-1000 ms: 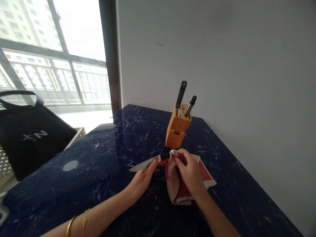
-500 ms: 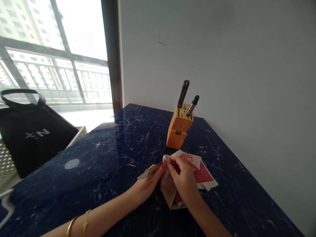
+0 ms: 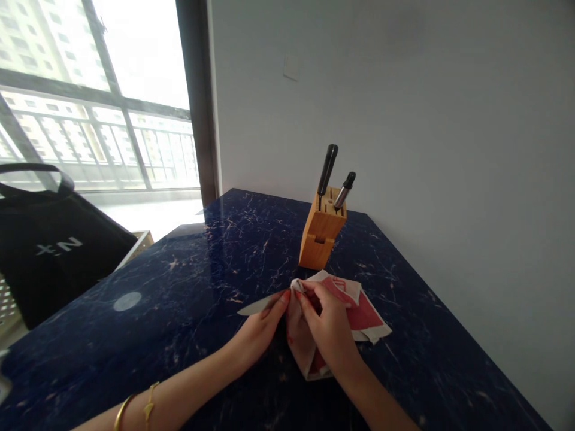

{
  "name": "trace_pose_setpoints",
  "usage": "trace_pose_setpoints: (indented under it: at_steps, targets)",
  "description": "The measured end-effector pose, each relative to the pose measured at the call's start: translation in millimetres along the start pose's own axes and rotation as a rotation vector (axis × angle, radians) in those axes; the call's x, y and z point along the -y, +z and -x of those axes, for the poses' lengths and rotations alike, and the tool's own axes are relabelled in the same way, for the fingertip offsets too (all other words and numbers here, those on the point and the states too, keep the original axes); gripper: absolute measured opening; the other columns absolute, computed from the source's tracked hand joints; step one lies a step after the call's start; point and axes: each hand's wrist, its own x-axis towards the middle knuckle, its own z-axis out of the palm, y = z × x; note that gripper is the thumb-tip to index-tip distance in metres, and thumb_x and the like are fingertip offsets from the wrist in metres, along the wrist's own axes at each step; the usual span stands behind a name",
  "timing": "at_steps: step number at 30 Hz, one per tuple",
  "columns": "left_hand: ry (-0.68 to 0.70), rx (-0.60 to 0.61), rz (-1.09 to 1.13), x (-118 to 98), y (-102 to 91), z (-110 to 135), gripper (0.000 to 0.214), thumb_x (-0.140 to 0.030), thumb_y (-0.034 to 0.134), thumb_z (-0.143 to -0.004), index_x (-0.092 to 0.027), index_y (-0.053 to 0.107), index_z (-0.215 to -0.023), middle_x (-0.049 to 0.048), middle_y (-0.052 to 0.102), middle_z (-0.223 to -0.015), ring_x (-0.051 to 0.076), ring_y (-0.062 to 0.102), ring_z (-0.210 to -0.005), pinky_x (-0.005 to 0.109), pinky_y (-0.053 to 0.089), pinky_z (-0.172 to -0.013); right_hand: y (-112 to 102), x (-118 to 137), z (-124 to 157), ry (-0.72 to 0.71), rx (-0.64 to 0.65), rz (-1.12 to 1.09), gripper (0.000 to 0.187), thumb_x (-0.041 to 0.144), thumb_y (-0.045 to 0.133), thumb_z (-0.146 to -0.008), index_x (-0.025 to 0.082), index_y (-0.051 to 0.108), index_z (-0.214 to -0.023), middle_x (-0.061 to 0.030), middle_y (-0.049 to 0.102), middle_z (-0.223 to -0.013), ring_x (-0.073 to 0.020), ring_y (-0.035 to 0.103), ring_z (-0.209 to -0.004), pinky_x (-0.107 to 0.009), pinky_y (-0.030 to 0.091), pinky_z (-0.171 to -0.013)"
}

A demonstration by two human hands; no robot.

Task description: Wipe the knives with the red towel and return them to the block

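My left hand [image 3: 258, 338] pinches the blade of a knife [image 3: 255, 306], whose tip points left above the table. My right hand [image 3: 330, 323] is closed on a red and white cloth [image 3: 368, 314], bunching one corner around the knife's other end. The handle is hidden by the cloth and fingers. Below and to the right, the rest of the cloth hangs and spreads onto the tabletop. Just beyond my hands stands a wooden knife block [image 3: 321, 233] holding a black-handled knife [image 3: 328, 167] and a tool with a black and silver handle [image 3: 345, 190].
The table [image 3: 179, 299] has a dark blue marbled top, with a round pale disc [image 3: 127, 301] at left. A black bag [image 3: 58, 245] rests on a perforated chair at the left. Beyond the table is a grey wall [image 3: 426, 120], and a window is at left.
The knife blade has turned, so more of its length shows to the left of my fingers. My right hand keeps its grip on the cloth. The whole view has shifted slightly.
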Motion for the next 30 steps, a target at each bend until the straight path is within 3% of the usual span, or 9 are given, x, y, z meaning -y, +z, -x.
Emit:
trace_pose_setpoints:
  at_steps: [9,18,30]
  targets:
    - [-0.006,-0.061,-0.067,-9.7,-0.8,1.8,0.038,-0.047,0.042,-0.083,-0.02,0.069,-0.089,0.0013,0.067,-0.102,0.024,0.054,-0.106,0.033,0.034,-0.099,-24.4,-21.6,-17.5,0.026,-0.121,0.062,0.025,0.038,0.048,-0.083,0.02,0.062,-0.094,-0.0072,0.066,-0.094,-0.0227,0.06,-0.089,-0.037,0.046,-0.08]
    - [0.021,-0.001,0.031,-6.5,0.0,0.1,0.037,-0.041,0.041,-0.086,-0.019,0.061,-0.109,0.0019,0.061,-0.115,0.021,0.052,-0.108,0.032,0.036,-0.097,-11.1,-9.8,-8.8,-0.016,-0.039,0.068,0.024,0.035,0.049,-0.083,0.02,0.061,-0.096,-0.0068,0.066,-0.095,-0.0218,0.06,-0.09,-0.037,0.045,-0.082]
    - [0.044,-0.042,0.065,-17.0,0.2,6.0,0.038,-0.04,0.036,-0.089,-0.018,0.063,-0.105,0.0031,0.063,-0.112,0.021,0.052,-0.107,0.03,0.038,-0.09,-35.1,-29.9,-23.6,0.109,-0.206,-0.003,0.034,0.045,0.049,-0.08,0.017,0.06,-0.097,-0.0081,0.066,-0.088,-0.022,0.062,-0.079,-0.034,0.048,-0.071]
